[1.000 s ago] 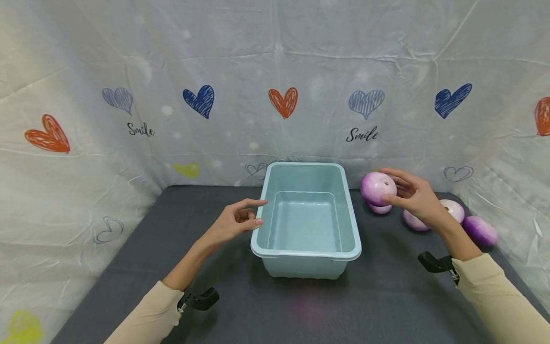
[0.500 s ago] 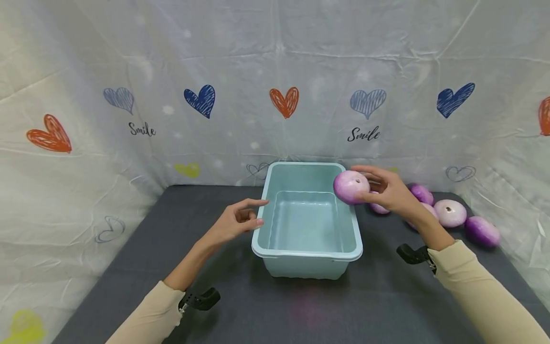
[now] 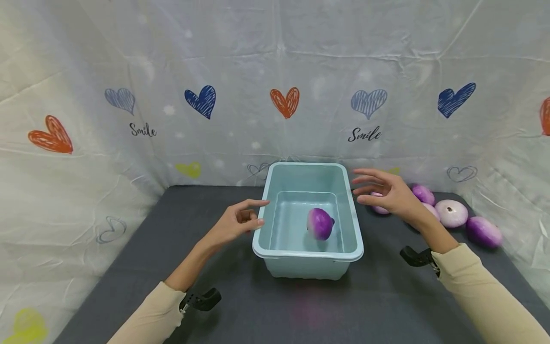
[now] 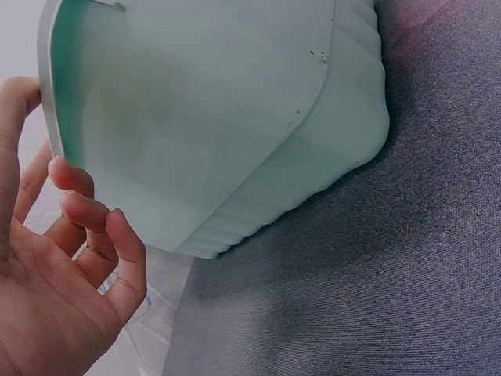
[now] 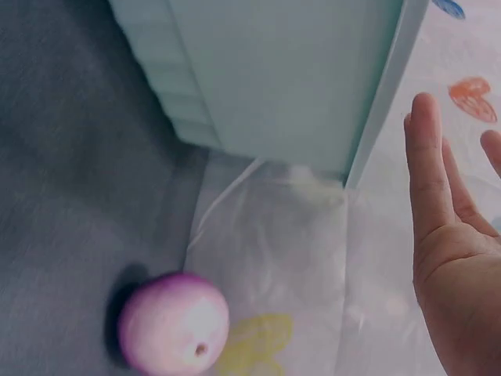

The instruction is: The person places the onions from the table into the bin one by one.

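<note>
A purple onion [image 3: 320, 223] is inside the pale blue plastic tub [image 3: 307, 254], toward its near right part; whether it lies still I cannot tell. My left hand [image 3: 237, 220] is at the tub's left rim, thumb and index finger spread apart along it and touching it. In the left wrist view the other fingers of that hand [image 4: 70, 274] bend loosely, holding nothing. My right hand [image 3: 393, 196] hovers just outside the tub's right rim with its fingers extended and nothing in them. Below it, another onion [image 5: 174, 325] rests on the dark cloth, partly hidden in the head view.
Several more onions [image 3: 451, 213] lie at the table's right, partly behind my right wrist. A white curtain [image 3: 240, 52] printed with hearts hangs behind and at both sides. Dark cloth [image 3: 309, 310] covers the table.
My right hand moved left with an onion to the tub's right rim and let it go; the onion is now inside the tub. My left hand stayed at the left rim.
</note>
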The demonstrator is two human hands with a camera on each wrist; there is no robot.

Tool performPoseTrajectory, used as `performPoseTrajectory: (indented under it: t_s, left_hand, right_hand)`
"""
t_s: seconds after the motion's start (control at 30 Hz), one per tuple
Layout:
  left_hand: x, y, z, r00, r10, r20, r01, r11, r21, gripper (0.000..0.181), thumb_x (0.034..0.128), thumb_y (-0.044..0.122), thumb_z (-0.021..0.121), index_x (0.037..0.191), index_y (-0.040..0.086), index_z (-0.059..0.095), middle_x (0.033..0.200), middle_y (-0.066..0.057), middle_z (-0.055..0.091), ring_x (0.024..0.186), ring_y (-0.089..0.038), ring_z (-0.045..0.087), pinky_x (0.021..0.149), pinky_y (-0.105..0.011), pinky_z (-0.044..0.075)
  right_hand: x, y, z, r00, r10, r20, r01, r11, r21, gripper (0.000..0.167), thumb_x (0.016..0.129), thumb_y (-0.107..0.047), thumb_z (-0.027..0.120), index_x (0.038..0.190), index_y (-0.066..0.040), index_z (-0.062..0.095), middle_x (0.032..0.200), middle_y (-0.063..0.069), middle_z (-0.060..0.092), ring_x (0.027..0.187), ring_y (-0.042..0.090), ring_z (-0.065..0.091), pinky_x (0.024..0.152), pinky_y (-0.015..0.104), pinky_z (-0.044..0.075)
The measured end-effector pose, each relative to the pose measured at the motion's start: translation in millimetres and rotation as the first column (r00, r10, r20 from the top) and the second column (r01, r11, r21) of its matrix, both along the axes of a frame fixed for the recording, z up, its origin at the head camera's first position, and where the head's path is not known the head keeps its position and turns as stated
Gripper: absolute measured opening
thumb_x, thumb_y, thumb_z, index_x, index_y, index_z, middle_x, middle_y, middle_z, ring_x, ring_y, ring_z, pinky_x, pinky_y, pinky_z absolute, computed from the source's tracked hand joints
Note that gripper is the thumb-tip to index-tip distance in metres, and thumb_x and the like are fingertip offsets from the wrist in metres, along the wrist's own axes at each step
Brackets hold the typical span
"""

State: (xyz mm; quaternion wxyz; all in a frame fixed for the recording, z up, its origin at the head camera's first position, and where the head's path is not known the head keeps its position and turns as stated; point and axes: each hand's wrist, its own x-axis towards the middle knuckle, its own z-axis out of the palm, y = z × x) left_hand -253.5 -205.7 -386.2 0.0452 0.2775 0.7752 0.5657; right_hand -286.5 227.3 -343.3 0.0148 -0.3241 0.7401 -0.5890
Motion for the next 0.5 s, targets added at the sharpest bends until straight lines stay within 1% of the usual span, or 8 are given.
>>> performPoseTrajectory:
  t_s: [0.07,0.1,0.13,0.17,0.27,0.33,0.4,0.5]
  left_hand:
    - [0.0,0.1,-0.2,1.0,-0.002,-0.002,0.002,1.0,0.001,0.047,0.1007,0.011,0.066,0.146,0.005,0.054,0.08,-0.023,0.054,0.061,-0.024,0.042,0.061,-0.035,0.041]
    - [0.0,0.2,-0.2,1.0,0.001,-0.001,-0.001,1.0,0.0,0.047,0.1007,0.011,0.067,0.146,0.005,0.055,0.08,-0.02,0.055,0.062,-0.025,0.042,0.061,-0.036,0.041]
    - [0.1,0.2,-0.2,1.0,0.001,0.0,-0.001,1.0,0.003,0.047,0.1007,0.011,0.066,0.146,0.005,0.054,0.08,-0.022,0.054,0.062,-0.028,0.042,0.061,-0.037,0.04]
    - [0.2,0.3,0.1,1.0,0.003,0.0,-0.003,1.0,0.002,0.048,0.1006,0.011,0.067,0.146,0.005,0.054,0.079,-0.02,0.054,0.062,-0.03,0.042,0.061,-0.039,0.04]
    - [0.0,-0.2,-1.0,1.0,0.017,0.006,-0.017,1.0,-0.007,0.047,0.1004,0.012,0.067,0.146,0.007,0.055,0.08,-0.023,0.054,0.064,-0.035,0.042,0.063,-0.04,0.041]
    - [-0.3,-0.7,-2.3,1.0,0.022,0.011,-0.022,1.0,-0.01,0.047,0.1005,0.012,0.067,0.146,0.007,0.055,0.081,-0.026,0.053,0.066,-0.038,0.042,0.063,-0.041,0.041]
    - [-0.7,-0.7,-3.4,1.0,0.026,0.013,-0.026,1.0,-0.014,0.047,0.1004,0.013,0.068,0.145,0.009,0.056,0.081,-0.026,0.053,0.066,-0.038,0.042,0.064,-0.041,0.041]
    - [-1.3,0.1,-3.8,1.0,0.021,0.01,-0.021,1.0,-0.015,0.047,0.1007,0.013,0.067,0.146,0.008,0.055,0.08,-0.022,0.053,0.065,-0.036,0.043,0.063,-0.041,0.041]
  right_hand:
    - [2.1,6,-1.3,1.0,-0.021,0.0,0.021,1.0,0.004,0.06,0.094,0.001,0.072,0.149,-0.008,0.051,0.137,0.02,0.058,0.118,0.039,0.06,0.091,0.037,0.053]
    - [2.9,9,-2.1,1.0,-0.031,-0.002,0.031,1.0,0.005,0.059,0.094,0.002,0.072,0.149,-0.008,0.051,0.136,0.018,0.059,0.118,0.04,0.06,0.09,0.037,0.053]
    - [3.5,13,-3.1,0.999,-0.039,-0.001,0.039,0.999,0.006,0.059,0.094,0.002,0.071,0.149,-0.008,0.051,0.135,0.018,0.059,0.118,0.04,0.06,0.09,0.037,0.053]
    - [3.6,16,-4.3,0.999,-0.044,-0.009,0.044,0.999,0.006,0.059,0.094,0.003,0.071,0.149,-0.009,0.052,0.134,0.018,0.059,0.117,0.041,0.06,0.09,0.037,0.053]
    - [4.4,24,-7.9,0.997,-0.071,-0.033,0.071,0.997,0.024,0.058,0.094,0.004,0.071,0.148,-0.007,0.052,0.132,0.019,0.06,0.115,0.04,0.062,0.089,0.036,0.054]
    - [6.2,29,-9.4,0.995,-0.092,-0.036,0.094,0.995,0.046,0.057,0.094,0.003,0.071,0.147,-0.007,0.053,0.132,0.019,0.06,0.114,0.036,0.063,0.088,0.034,0.054]
    - [9.0,35,-10.0,0.992,-0.116,-0.043,0.118,0.991,0.061,0.056,0.094,0.002,0.071,0.147,-0.006,0.053,0.132,0.019,0.06,0.113,0.032,0.064,0.086,0.034,0.054]
    - [14.3,45,-10.7,0.988,-0.153,-0.038,0.155,0.986,0.069,0.056,0.094,0.001,0.072,0.146,-0.004,0.053,0.132,0.018,0.061,0.111,0.026,0.066,0.085,0.032,0.055]
